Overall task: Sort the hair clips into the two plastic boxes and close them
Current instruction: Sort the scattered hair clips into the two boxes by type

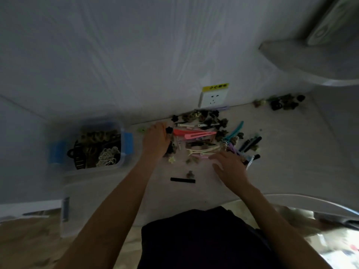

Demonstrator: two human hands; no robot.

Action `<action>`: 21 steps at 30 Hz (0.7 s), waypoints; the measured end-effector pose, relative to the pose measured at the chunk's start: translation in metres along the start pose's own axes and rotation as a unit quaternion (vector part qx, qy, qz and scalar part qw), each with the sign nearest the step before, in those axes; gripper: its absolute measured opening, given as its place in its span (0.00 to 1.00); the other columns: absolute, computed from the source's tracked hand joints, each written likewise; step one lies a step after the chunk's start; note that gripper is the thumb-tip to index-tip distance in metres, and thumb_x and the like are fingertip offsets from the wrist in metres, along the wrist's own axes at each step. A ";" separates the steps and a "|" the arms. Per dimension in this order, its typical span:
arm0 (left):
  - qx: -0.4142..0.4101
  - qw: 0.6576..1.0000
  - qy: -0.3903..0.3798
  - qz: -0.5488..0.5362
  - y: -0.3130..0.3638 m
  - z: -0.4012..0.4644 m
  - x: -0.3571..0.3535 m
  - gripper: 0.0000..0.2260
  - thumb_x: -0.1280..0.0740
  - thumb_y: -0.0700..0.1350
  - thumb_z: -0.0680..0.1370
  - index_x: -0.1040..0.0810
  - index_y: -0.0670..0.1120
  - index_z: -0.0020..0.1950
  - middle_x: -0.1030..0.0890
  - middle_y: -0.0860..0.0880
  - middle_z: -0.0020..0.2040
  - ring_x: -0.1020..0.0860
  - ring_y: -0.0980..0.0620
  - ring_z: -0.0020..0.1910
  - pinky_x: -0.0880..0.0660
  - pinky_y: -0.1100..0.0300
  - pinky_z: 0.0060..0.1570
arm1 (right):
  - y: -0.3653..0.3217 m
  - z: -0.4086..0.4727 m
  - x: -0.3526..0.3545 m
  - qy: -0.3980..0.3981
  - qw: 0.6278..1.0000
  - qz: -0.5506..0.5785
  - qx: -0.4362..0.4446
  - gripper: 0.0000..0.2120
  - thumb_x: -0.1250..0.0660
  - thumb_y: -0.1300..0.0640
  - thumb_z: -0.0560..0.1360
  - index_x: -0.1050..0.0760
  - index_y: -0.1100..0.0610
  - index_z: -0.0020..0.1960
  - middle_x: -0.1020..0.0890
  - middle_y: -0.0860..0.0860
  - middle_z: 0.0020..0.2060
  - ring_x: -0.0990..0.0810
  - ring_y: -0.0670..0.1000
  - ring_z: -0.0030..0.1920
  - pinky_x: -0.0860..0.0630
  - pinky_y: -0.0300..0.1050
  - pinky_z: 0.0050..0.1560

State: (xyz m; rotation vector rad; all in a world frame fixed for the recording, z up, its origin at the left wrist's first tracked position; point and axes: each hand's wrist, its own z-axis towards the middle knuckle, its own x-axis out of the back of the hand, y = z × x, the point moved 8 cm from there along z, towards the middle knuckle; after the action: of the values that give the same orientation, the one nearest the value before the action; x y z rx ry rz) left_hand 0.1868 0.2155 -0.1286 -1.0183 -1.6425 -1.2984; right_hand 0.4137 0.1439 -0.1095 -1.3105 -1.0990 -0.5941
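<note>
The clips (202, 136) lie heaped on the tabletop (281, 152), right of the open box (124, 140). The left hand (156, 140), nearer the box, covers the heap's edge, its fingers hidden. The right hand (229, 166) lies flat, fingers spread.

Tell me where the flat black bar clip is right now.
In the head view, the black bar clip lies alone on the table, nearer the person than the pile, between the two forearms.

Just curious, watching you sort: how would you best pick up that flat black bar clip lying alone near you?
The flat black bar clip lies flat and apart from the pile of hair clips. Probably come straight down and pinch across its narrow width at mid-length, as its long sides are free. The right hand is nearer.
</note>
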 end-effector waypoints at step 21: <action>0.127 0.957 0.003 -0.261 -0.005 -0.041 -0.018 0.11 0.34 0.42 0.74 0.22 0.50 0.55 0.19 0.53 0.46 0.23 0.56 0.45 0.31 0.65 0.46 | -0.013 0.074 -0.006 -0.026 0.994 0.005 0.108 0.09 0.44 0.60 0.79 0.30 0.61 0.56 0.28 0.58 0.51 0.28 0.54 0.38 0.29 0.47 0.37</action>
State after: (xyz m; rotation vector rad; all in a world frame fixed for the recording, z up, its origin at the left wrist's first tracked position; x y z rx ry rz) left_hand 0.1928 0.1725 -0.1406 -0.4335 -2.0972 -1.3608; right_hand 0.3783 0.2099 -0.1169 -1.1487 -1.1634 -0.4230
